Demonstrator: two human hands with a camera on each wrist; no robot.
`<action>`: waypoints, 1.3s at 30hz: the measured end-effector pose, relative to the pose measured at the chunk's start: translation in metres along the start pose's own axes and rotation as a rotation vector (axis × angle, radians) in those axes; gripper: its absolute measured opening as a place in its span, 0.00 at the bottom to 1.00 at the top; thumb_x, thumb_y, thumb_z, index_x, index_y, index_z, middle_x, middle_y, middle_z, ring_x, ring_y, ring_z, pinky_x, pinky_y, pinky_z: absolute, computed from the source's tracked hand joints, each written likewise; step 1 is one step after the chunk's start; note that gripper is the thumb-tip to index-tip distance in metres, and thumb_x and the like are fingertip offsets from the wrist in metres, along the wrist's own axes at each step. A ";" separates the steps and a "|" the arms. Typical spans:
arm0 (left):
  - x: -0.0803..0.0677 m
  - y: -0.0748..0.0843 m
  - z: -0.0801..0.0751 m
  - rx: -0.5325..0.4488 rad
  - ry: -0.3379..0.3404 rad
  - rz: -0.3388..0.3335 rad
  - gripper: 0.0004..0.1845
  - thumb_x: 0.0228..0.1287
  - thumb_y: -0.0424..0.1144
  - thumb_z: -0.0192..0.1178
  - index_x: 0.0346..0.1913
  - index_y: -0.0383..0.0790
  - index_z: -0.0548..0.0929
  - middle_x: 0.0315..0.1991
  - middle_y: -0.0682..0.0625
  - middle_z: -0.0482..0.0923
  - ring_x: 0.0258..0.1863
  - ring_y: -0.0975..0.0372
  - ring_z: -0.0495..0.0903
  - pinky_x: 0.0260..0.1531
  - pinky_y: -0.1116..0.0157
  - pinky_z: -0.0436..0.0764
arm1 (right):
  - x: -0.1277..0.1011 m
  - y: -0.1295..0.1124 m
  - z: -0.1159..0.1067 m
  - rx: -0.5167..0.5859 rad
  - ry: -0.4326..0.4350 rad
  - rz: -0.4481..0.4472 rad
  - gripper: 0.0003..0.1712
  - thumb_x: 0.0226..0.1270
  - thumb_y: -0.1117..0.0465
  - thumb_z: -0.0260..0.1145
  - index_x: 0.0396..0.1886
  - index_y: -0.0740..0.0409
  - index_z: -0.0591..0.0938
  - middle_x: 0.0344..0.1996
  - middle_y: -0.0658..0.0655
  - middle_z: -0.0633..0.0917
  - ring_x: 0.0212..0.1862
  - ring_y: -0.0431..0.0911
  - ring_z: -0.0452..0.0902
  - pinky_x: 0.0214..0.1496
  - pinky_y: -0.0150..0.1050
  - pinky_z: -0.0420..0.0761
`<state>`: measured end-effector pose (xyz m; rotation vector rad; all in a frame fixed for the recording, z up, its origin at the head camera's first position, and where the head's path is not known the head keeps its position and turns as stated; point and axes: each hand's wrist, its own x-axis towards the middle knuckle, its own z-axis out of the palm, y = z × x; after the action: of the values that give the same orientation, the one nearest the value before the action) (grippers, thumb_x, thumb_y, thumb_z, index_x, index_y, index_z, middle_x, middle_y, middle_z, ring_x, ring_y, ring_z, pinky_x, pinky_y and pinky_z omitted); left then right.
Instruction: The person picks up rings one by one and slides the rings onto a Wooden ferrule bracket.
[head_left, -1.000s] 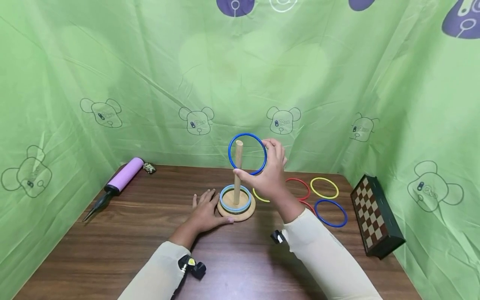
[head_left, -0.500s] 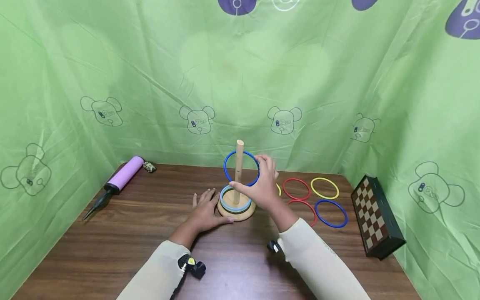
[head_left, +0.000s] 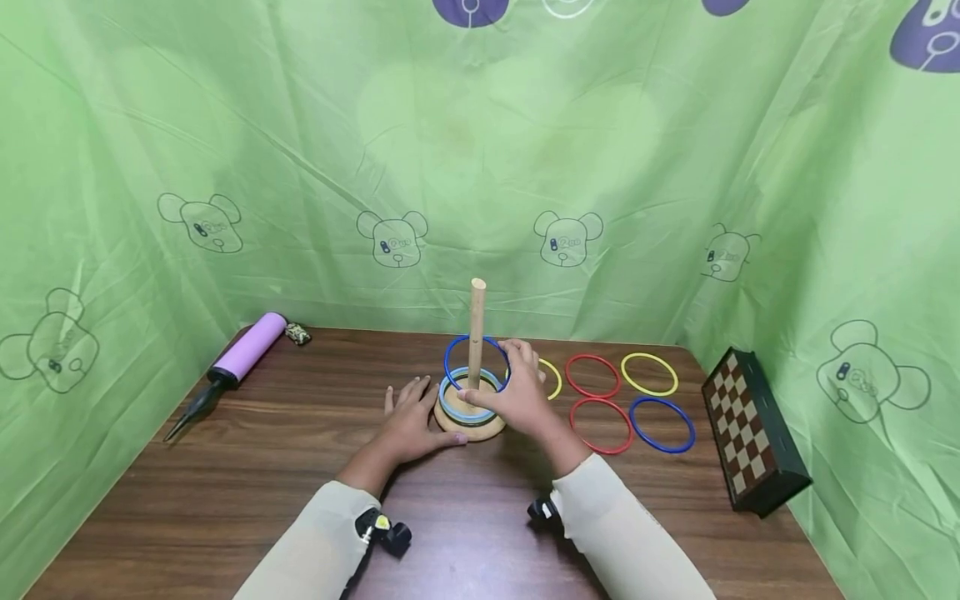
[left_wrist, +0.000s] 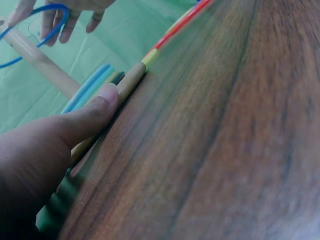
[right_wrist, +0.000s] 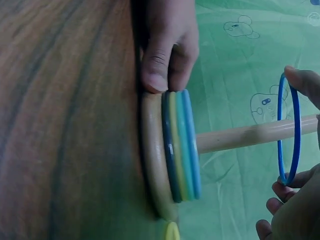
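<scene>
Blue ring (right_wrist: 297, 107) pinched by right hand (head_left: 521, 402) around upright peg (head_left: 477, 321); base (head_left: 483, 432) touched by spread left hand (head_left: 407, 429), nothing grasped; stacked rings (right_wrist: 181, 145) seated between hands.

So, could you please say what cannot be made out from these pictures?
Head view: part of the yellow ring beside the right hand, hidden by that hand.
Head view: what the small patterned object is, too small to tell.
Left wrist view: the top of the wooden peg, cut off by the left edge.
Right wrist view: that top, cut off by the right edge.
</scene>
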<state>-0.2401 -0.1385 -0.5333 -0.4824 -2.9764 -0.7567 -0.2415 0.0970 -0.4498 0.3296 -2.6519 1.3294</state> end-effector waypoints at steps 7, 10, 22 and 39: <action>0.001 0.000 0.000 -0.005 -0.009 0.000 0.66 0.54 0.80 0.71 0.85 0.38 0.66 0.86 0.33 0.59 0.89 0.38 0.52 0.81 0.23 0.39 | -0.001 0.008 0.011 0.013 -0.009 -0.007 0.68 0.47 0.36 0.90 0.83 0.60 0.69 0.78 0.58 0.68 0.80 0.56 0.61 0.78 0.66 0.59; 0.001 -0.002 0.000 0.003 0.002 -0.004 0.65 0.54 0.80 0.71 0.85 0.39 0.67 0.86 0.33 0.59 0.88 0.38 0.53 0.81 0.23 0.40 | -0.001 0.010 0.015 0.010 -0.022 -0.012 0.69 0.47 0.34 0.89 0.83 0.59 0.69 0.78 0.57 0.68 0.79 0.55 0.61 0.77 0.65 0.59; 0.002 -0.002 0.001 -0.004 0.025 0.011 0.65 0.54 0.79 0.72 0.86 0.41 0.65 0.86 0.33 0.60 0.88 0.37 0.54 0.80 0.22 0.41 | 0.000 0.023 0.027 -0.113 -0.035 -0.029 0.70 0.45 0.33 0.88 0.82 0.62 0.70 0.75 0.59 0.70 0.77 0.56 0.62 0.70 0.61 0.63; 0.003 -0.003 0.002 0.007 -0.003 0.000 0.65 0.54 0.80 0.71 0.85 0.40 0.66 0.86 0.33 0.59 0.88 0.38 0.52 0.81 0.23 0.39 | -0.001 0.033 0.036 -0.189 -0.048 -0.026 0.68 0.45 0.32 0.88 0.80 0.63 0.72 0.74 0.62 0.70 0.76 0.60 0.62 0.70 0.63 0.63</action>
<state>-0.2439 -0.1396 -0.5360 -0.4844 -2.9809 -0.7466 -0.2513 0.0878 -0.4966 0.3737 -2.7743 1.0653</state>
